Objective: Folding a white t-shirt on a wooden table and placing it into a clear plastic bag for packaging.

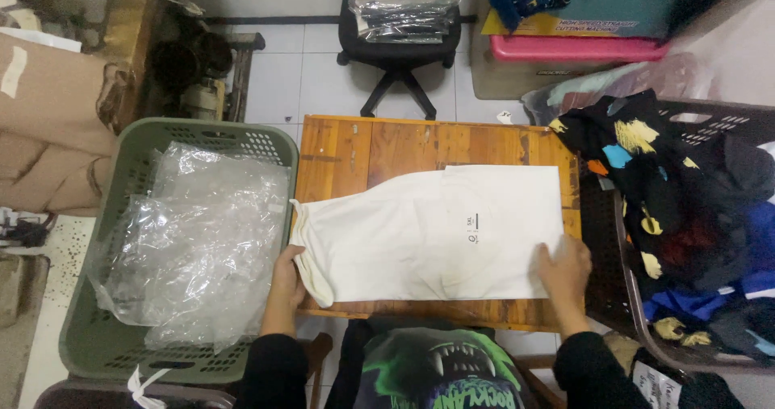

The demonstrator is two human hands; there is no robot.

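A cream white folded garment lies flat on a small wooden table, its hem end at the left and a small printed label near the middle. My left hand pinches the garment's near left corner at the table's edge. My right hand rests flat on the garment's near right corner, fingers spread.
A grey-green plastic basket of clear plastic bags stands at the left. A dark basket heaped with colourful clothes is at the right. Beyond the table stands a black office chair stacked with packed garments, next to a pink bin.
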